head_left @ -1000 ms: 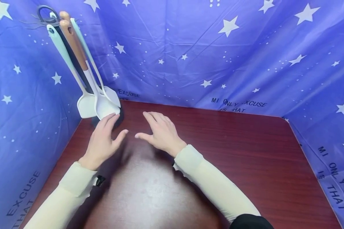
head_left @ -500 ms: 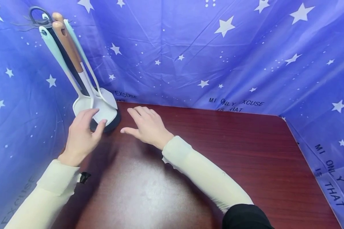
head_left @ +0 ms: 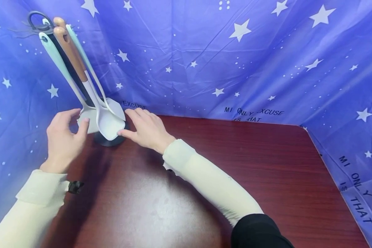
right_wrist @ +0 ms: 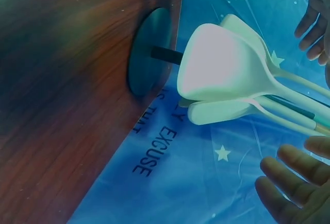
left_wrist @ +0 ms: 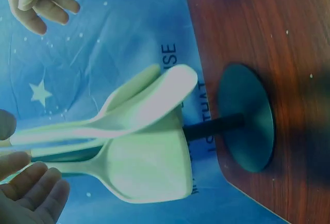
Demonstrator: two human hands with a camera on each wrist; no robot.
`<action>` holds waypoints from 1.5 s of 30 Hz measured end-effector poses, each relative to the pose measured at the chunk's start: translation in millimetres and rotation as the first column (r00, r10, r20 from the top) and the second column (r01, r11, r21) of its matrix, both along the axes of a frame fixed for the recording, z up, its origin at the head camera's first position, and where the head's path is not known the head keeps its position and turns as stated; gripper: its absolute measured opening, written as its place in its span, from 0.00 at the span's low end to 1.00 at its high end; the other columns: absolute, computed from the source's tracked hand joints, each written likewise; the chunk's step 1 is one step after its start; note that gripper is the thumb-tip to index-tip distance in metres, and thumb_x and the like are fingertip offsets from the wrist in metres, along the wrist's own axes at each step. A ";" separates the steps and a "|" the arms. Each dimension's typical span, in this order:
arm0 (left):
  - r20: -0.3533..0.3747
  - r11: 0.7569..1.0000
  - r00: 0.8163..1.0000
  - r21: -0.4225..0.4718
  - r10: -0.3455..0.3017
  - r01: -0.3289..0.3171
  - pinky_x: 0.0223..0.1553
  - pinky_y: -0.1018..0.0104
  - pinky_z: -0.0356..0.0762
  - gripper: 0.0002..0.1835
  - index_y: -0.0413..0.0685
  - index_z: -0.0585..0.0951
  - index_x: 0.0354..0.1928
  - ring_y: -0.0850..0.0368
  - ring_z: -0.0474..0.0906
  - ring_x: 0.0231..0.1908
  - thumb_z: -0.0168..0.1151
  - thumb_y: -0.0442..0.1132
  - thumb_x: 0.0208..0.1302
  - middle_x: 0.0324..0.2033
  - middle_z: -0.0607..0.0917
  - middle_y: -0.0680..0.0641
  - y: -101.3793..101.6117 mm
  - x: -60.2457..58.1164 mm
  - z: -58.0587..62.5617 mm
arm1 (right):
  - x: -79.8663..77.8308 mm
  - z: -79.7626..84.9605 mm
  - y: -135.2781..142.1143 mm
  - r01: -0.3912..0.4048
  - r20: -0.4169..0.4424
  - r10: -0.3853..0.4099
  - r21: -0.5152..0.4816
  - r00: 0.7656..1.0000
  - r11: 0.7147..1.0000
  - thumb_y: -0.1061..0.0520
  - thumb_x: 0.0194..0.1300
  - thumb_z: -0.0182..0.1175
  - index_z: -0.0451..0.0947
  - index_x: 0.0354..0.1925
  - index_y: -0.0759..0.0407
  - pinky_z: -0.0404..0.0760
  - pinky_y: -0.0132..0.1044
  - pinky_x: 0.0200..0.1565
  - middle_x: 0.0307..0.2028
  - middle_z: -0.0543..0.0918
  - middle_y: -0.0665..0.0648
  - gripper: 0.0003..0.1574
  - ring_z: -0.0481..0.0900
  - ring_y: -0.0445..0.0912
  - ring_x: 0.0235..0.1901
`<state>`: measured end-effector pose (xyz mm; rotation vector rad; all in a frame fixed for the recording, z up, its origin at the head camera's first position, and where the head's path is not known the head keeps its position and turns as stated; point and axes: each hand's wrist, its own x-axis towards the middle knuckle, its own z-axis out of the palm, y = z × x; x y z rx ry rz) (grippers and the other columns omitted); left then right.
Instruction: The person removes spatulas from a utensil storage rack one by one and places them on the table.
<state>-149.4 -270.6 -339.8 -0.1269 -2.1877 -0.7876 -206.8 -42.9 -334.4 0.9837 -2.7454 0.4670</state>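
A black utensil stand stands at the table's back left; its round base (left_wrist: 247,115) shows in the left wrist view. White-headed cooking utensils hang from it, some with mint handles, others with brown ones. In front is a brown-handled utensil with a broad white head (head_left: 111,124); a mint-handled turner (head_left: 54,51) hangs on its left. My left hand (head_left: 63,141) is beside the turner's head, thumb and fingers apart. My right hand (head_left: 148,131) is at the right side, its thumb tip by the front head. Neither hand grips anything; contact is unclear.
Blue star-printed cloth (head_left: 204,69) hangs behind and at both sides of the dark red wooden table (head_left: 251,165). The cloth comes close to the stand at the left and back. A bright glare lies on the table's front middle.
Both hands have moved left in the head view, the left hand from in front of the utensils to their left side, the right hand up to their right side. The utensils still hang on the stand.
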 end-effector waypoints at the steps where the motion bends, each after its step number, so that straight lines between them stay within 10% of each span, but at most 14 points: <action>1: 0.009 1.000 1.000 0.016 0.014 -0.014 0.43 0.65 0.65 0.17 0.34 0.80 0.49 0.42 0.76 0.38 0.61 0.36 0.60 0.38 0.82 0.34 -2.5 -0.8 0.9 | -1.3 1.3 -3.4 -0.002 0.010 0.002 0.004 1.000 1.000 0.24 0.59 0.52 0.66 0.63 0.45 0.76 0.36 0.44 0.51 0.75 0.45 0.43 0.73 0.42 0.47; 9: 0.124 0.970 0.983 0.185 0.135 -0.157 0.39 0.82 0.63 0.16 0.36 0.81 0.48 0.83 0.67 0.33 0.53 0.40 0.65 0.34 0.81 0.56 -19.4 -14.0 12.5 | -10.2 11.8 -30.8 0.010 0.093 -0.009 -0.004 0.996 1.000 0.25 0.60 0.51 0.62 0.68 0.42 0.74 0.34 0.43 0.50 0.74 0.43 0.44 0.72 0.39 0.47; 14: 0.213 0.937 0.970 0.301 0.116 -0.178 0.34 0.83 0.67 0.16 0.38 0.82 0.49 0.81 0.73 0.29 0.53 0.41 0.67 0.26 0.74 0.75 -30.2 -24.5 19.7 | -11.1 17.1 -45.7 -0.008 0.107 0.011 -0.035 0.994 0.999 0.26 0.61 0.52 0.59 0.70 0.39 0.73 0.33 0.39 0.48 0.75 0.43 0.44 0.71 0.38 0.43; 23: 0.217 0.915 0.976 0.387 0.026 -0.110 0.37 0.84 0.74 0.14 0.36 0.81 0.50 0.76 0.78 0.30 0.54 0.35 0.68 0.28 0.80 0.67 -34.2 -45.4 25.4 | -14.5 19.5 -66.9 0.006 0.171 0.017 -0.134 0.985 0.991 0.31 0.64 0.53 0.69 0.62 0.41 0.75 0.32 0.45 0.54 0.76 0.42 0.33 0.72 0.36 0.51; 32: 0.341 0.859 0.939 0.496 -0.055 -0.130 0.35 0.83 0.74 0.16 0.38 0.80 0.54 0.74 0.80 0.28 0.59 0.36 0.65 0.24 0.81 0.70 -41.1 -61.1 25.0 | -23.3 10.4 -81.2 0.073 0.279 0.008 -0.277 0.960 0.958 0.35 0.64 0.56 0.73 0.58 0.40 0.74 0.28 0.45 0.51 0.78 0.41 0.27 0.73 0.33 0.49; 45: 0.396 0.917 0.912 0.395 -0.107 -0.064 0.35 0.83 0.74 0.16 0.37 0.81 0.52 0.76 0.77 0.26 0.60 0.37 0.65 0.22 0.78 0.75 -41.7 -78.3 19.0 | -33.8 10.9 -98.3 0.177 0.383 -0.010 -0.401 0.924 0.899 0.41 0.66 0.58 0.68 0.64 0.40 0.71 0.26 0.52 0.55 0.76 0.37 0.29 0.72 0.31 0.54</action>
